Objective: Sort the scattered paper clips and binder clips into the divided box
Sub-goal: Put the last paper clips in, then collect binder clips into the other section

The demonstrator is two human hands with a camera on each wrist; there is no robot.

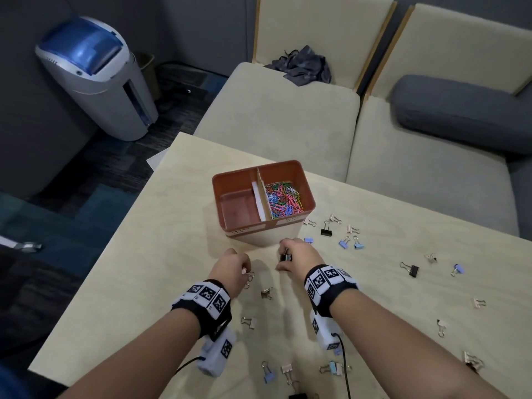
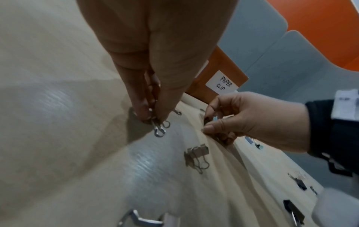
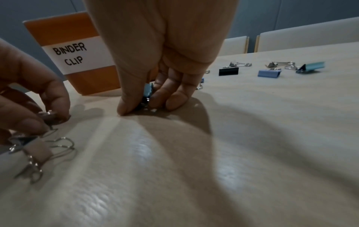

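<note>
Just before the divided box, each hand pinched binder clips off the surface, probably for its bare left compartment: left hand, right hand.

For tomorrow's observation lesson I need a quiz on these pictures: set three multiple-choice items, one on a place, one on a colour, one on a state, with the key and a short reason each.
1. Where do the paper clips lie?
A. right compartment of the box
B. left compartment
C. scattered on the table

2. What colour is the cushion on the sofa?
A. red
B. dark grey
C. yellow

3. What is the left hand doing?
A. lying flat and open
B. pinching a binder clip
C. reaching into the box

Key: 1 A, the coloured heap fills the right side while the left looks empty; 2 B, it shows grey against beige seats; 3 B, its fingertips close on the clip at the table.
</note>
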